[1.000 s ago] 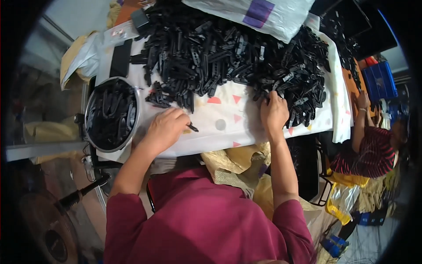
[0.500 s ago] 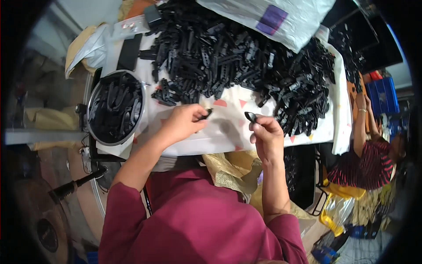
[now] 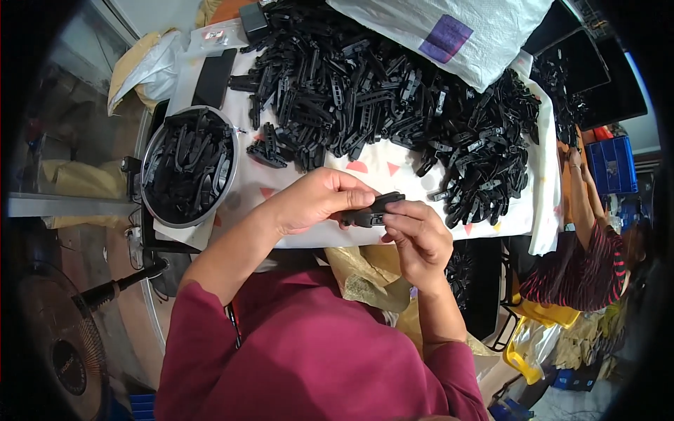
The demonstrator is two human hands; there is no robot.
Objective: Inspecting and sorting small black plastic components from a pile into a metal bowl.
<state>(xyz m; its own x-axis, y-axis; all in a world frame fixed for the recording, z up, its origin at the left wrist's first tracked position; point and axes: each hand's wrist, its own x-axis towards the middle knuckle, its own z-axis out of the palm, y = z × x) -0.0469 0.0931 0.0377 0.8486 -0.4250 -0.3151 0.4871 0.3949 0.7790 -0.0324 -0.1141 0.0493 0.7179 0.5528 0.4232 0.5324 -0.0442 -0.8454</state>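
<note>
In front of me, over the near part of the table, both hands meet on black plastic pieces [image 3: 380, 210], long and narrow, pressed close together. My left hand [image 3: 319, 200] pinches them from the left with its thumb on top. From the right, my right hand [image 3: 421, 238] grips the other end between thumb and fingers. Whether the pieces are joined cannot be made out, as my fingers cover parts of them. Beyond my hands lies a large heap of black plastic parts [image 3: 344, 98], with a second heap of smaller black pieces [image 3: 484, 140] at its right.
A round tub [image 3: 184, 224] of black parts stands left of my arm. White patterned cloth [image 3: 407, 184] covers the table. A white sack [image 3: 491, 42] and a dark flat slab [image 3: 214, 78] lie far back. A fan [image 3: 70, 365] stands lower left; another person [image 3: 572, 274] works at right.
My hands, apart before with a small black piece in each, have come together over the table's near part, bringing the pieces into contact. The view has shifted slightly.
</note>
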